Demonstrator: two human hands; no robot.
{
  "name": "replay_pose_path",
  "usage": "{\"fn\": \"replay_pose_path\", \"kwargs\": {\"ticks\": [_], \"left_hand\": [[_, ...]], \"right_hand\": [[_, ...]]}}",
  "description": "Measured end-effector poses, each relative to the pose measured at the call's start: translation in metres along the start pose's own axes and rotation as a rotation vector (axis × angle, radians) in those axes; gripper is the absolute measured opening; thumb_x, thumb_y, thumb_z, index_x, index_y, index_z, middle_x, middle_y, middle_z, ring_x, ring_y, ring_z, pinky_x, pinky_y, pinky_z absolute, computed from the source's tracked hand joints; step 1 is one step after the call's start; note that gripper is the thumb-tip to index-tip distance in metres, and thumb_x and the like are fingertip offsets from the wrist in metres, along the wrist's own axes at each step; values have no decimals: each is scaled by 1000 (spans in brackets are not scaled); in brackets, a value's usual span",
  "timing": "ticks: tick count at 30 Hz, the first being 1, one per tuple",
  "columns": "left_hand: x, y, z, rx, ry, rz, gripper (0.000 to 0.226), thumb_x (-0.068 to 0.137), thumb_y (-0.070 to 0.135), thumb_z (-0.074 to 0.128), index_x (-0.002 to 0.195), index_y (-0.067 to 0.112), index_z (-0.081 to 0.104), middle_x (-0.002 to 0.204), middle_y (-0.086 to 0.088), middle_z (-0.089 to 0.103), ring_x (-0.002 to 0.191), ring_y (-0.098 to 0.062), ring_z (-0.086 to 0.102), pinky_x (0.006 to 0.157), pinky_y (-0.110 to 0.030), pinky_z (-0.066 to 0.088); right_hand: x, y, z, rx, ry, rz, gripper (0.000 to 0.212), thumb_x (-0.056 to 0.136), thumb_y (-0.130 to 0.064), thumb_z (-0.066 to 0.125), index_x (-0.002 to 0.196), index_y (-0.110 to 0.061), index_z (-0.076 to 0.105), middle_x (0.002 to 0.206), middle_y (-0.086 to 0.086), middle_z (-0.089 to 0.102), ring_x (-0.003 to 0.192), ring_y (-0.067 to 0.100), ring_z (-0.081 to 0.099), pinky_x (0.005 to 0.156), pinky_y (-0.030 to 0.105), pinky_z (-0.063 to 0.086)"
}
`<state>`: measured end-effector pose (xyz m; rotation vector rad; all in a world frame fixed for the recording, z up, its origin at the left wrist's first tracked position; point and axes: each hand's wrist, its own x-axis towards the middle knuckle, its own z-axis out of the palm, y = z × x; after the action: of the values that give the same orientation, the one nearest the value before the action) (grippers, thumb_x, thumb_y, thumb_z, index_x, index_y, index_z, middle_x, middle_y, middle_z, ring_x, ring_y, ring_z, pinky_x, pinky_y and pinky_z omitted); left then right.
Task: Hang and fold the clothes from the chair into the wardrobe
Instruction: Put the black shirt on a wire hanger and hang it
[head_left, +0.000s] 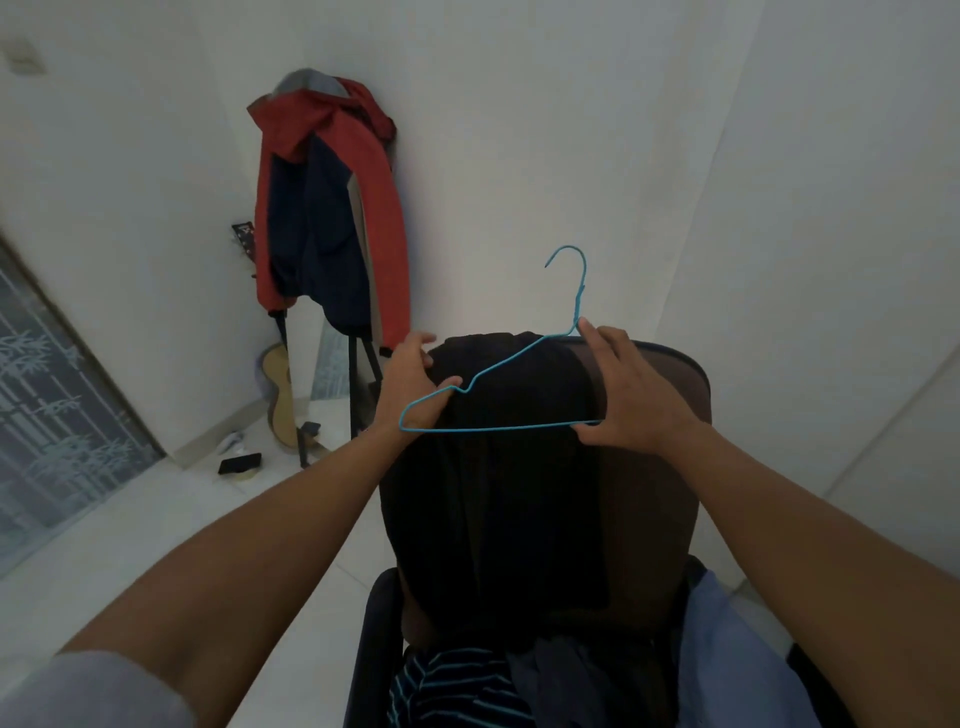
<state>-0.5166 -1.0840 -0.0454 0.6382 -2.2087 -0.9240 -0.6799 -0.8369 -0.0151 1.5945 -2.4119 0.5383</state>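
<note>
Right hand holding blue hanger, left hand gripping black garment (over chair)

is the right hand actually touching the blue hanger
Touching. The head view shows the right hand pinching the blue hanger: forefinger at its neck, thumb on the bottom bar's right end. The left hand grips the black garment.

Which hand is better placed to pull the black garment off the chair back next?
Left, probably. The left hand curls over the top of the black garment on the chair back, while the right hand is busy pinching the blue wire hanger at its neck and bottom bar.
</note>
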Motion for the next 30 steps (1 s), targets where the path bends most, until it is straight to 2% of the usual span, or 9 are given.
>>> {"fn": "replay_pose_path", "kwargs": {"ticks": [2,3,6,9,13,19,23,26,30], "left_hand": [[13,-1,0,16,-86,-95,78,74,22,86,140,9,47,125,-8,59,112,-20,58,97,-39,51],[20,-3,0,25,-133,-112,77,74,23,86,140,7,50,128,-9,61,116,-23,59,99,-41,51],[28,-4,-6,51,-221,-32,52,80,21,81,127,7,65,119,-8,67,111,-23,63,100,-36,49],[25,0,-6,194,-215,213,33,85,19,75,118,15,72,112,-5,65,109,-27,58,100,-38,43],[10,8,17,522,-364,349,51,92,41,62,141,44,48,145,14,45,123,-22,37,98,-41,29],[-8,2,26,573,-463,517,62,97,44,46,153,40,22,160,15,26,138,-23,24,107,-51,24],[-9,-20,12,320,-308,577,47,95,35,45,137,17,57,146,-3,51,134,-25,44,110,-50,37],[-1,-27,9,398,-23,422,38,94,33,49,124,18,67,138,-10,55,125,-31,48,104,-53,40],[17,-23,9,440,-158,-2,38,102,46,41,139,42,51,151,3,44,139,-21,35,110,-47,21]], "right_hand": [[2,-4,1,39,-3,19,129,64,-44,85,158,-21,0,153,1,17,133,23,40,104,35,48],[2,-7,1,62,-4,20,130,64,-43,86,158,-21,0,153,0,17,133,23,40,104,35,47],[6,-13,1,110,-7,7,128,64,-40,87,158,-16,4,150,-1,19,131,20,41,104,31,46],[16,-23,-3,143,14,-6,124,61,-42,89,156,-14,14,144,-1,24,119,17,47,98,32,51],[38,-41,1,277,3,18,119,58,-36,92,152,-14,23,132,-6,27,104,6,44,94,21,45],[66,-59,15,509,-199,133,105,65,-34,90,148,-24,27,138,-3,36,106,5,51,81,12,41],[82,-61,26,535,-331,185,103,64,-39,90,148,-21,33,142,-4,42,114,7,47,92,20,38],[87,-61,33,536,-360,245,100,63,-44,90,145,-21,38,142,-2,41,119,11,45,97,26,40],[91,-59,36,484,-377,261,98,61,-49,89,142,-17,45,154,-5,21,127,14,40,109,33,39]]}}
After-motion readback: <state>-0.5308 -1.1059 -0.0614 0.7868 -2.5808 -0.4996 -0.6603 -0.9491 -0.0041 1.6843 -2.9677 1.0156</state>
